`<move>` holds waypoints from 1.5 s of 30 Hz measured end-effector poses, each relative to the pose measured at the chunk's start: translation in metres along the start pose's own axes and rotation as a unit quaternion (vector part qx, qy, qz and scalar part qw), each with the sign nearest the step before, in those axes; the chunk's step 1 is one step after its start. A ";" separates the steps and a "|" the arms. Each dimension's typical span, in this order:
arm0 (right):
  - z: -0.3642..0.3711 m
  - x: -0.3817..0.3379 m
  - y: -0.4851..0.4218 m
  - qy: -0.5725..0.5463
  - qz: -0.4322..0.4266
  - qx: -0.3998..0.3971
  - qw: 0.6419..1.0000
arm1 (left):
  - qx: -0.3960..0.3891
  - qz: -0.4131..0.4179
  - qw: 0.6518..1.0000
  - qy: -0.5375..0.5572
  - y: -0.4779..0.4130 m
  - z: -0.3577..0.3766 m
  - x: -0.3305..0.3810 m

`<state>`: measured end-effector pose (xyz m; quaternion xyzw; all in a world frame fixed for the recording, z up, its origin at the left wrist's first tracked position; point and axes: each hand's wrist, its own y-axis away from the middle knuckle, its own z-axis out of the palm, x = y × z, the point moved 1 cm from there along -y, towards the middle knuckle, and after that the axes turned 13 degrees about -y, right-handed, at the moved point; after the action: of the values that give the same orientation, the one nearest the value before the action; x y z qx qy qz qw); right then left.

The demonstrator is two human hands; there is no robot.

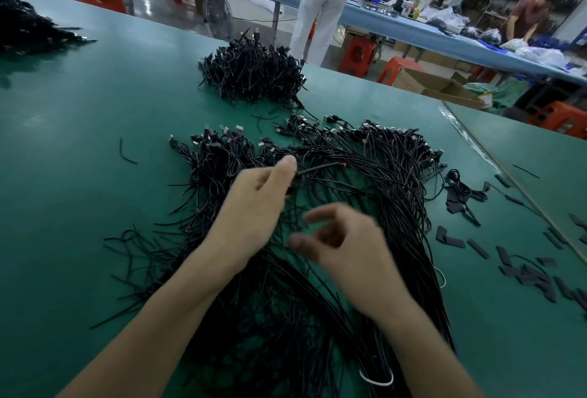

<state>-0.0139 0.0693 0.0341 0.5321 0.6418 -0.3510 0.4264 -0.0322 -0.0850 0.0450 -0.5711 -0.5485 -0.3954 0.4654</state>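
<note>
A wide spread of black USB cables (pixel 365 175) lies on the green table (pixel 79 143) in front of me. My left hand (pixel 257 197) pinches one black cable (pixel 317 168) between thumb and fingers and holds its end just above the spread. My right hand (pixel 343 238) hovers below and to the right of it, blurred, with fingers loosely curled and nothing visible in them. Both forearms reach in from the bottom edge over the cables.
A tangled heap of black cables (pixel 254 70) sits further back, another pile (pixel 28 29) at far left. Short black sleeve pieces (pixel 524 270) lie scattered at right. Two people stand at a blue table (pixel 413 29) behind, among red stools and cardboard boxes.
</note>
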 end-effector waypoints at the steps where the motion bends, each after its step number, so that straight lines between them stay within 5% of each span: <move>1: 0.007 0.007 0.003 0.063 0.033 -0.032 0.997 | 0.023 0.005 1.000 -0.009 -0.003 -0.003 -0.002; 6: 0.047 0.018 0.014 0.221 0.041 -0.129 0.966 | 0.065 0.064 0.995 -0.039 -0.005 -0.010 -0.001; 11: 0.071 0.012 0.014 0.284 0.019 -0.143 0.948 | 0.061 0.058 0.996 -0.020 -0.006 -0.009 -0.003; 25: 0.090 0.019 0.009 0.213 0.079 -0.092 0.969 | 0.065 0.008 0.997 0.029 -0.010 -0.011 -0.003; 33: 0.073 0.025 0.005 0.140 0.088 0.034 0.986 | 0.061 0.003 0.997 0.041 -0.010 -0.011 -0.003; 40: 0.062 0.022 0.004 0.091 0.114 -0.011 0.989 | 0.063 0.004 0.997 0.048 -0.007 -0.007 0.001; 45: 0.040 0.006 -0.001 -0.015 0.044 0.065 0.997 | 0.029 0.016 0.998 0.055 -0.005 -0.008 0.001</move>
<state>-0.0079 0.0353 0.0130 0.5813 0.5869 -0.3810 0.4153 -0.0365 -0.0927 0.0490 -0.5433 -0.5240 -0.4032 0.5173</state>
